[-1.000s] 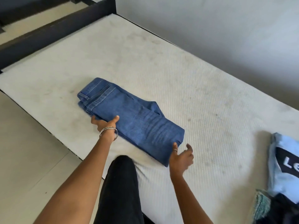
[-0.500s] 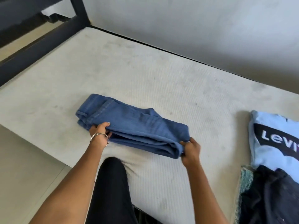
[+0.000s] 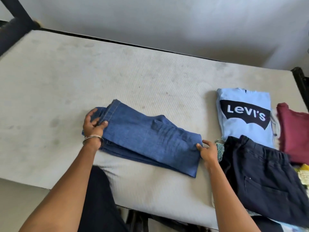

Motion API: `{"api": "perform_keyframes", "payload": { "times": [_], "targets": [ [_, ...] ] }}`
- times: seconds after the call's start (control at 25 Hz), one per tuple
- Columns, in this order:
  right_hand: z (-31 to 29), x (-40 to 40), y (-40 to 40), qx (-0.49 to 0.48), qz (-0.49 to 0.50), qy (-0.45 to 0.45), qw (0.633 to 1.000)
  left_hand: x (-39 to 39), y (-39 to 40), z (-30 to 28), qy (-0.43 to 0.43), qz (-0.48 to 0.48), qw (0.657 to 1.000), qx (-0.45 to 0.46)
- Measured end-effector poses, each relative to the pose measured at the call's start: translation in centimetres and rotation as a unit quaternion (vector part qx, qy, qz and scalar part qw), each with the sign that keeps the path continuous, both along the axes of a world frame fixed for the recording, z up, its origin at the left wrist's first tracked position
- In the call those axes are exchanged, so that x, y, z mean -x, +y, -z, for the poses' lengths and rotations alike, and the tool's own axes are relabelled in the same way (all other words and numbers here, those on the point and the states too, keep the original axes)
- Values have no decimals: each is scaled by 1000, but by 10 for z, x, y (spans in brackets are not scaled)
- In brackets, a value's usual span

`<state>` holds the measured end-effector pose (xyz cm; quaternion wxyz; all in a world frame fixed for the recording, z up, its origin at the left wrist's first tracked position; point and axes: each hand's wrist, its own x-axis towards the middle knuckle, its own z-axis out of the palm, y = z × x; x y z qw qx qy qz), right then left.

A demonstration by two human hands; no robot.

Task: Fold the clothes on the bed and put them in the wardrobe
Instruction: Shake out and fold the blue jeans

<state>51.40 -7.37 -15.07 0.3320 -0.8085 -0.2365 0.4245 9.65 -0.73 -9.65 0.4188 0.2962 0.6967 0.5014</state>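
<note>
Folded blue jeans (image 3: 147, 138) lie across the middle of the bare grey mattress (image 3: 83, 77). My left hand (image 3: 93, 126), with a bangle on the wrist, grips the waistband end at the jeans' left side. At the jeans' right end, my right hand (image 3: 206, 151) holds the folded edge with its thumb on top of the denim. To the right lie a folded light-blue Levi's T-shirt (image 3: 242, 131), dark navy trousers (image 3: 260, 178) and a maroon garment (image 3: 294, 133).
A grey wall (image 3: 167, 22) runs along the far side of the bed. Black bed-frame posts stand at the top left (image 3: 15, 19) and far right (image 3: 301, 81). My dark-trousered knee (image 3: 98, 198) presses against the mattress's near edge. Pale floor (image 3: 16, 198) shows lower left.
The view has swung right, bringing the pile of clothes into sight. My hands went from resting beside the jeans to gripping both ends, and the jeans now sit nearer the pile.
</note>
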Motion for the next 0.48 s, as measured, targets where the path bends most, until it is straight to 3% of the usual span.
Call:
{"api": "perform_keyframes", "payload": {
  "times": [0.12, 0.24, 0.28, 0.36, 0.44, 0.48],
  "targets": [
    [10, 5, -4, -58, 62, 69, 994, 17, 7, 12, 71, 28, 992, 97],
    [8, 11, -2, -85, 97, 135, 982, 2, -5, 23, 298, 50, 923, 236],
    [7, 9, 0, -85, 110, 171, 975, -13, -10, 23, 420, 46, 877, 228],
    [4, 2, 5, -86, 124, 242, 958, -54, -18, 18, 593, 123, 791, 85],
    [-4, -4, 11, -106, 116, 248, 956, -105, -21, 20, 590, 324, 736, -72],
    [-6, -5, 13, -121, 112, 222, 961, -133, -24, 24, 547, 423, 717, -90]
  ]
}}
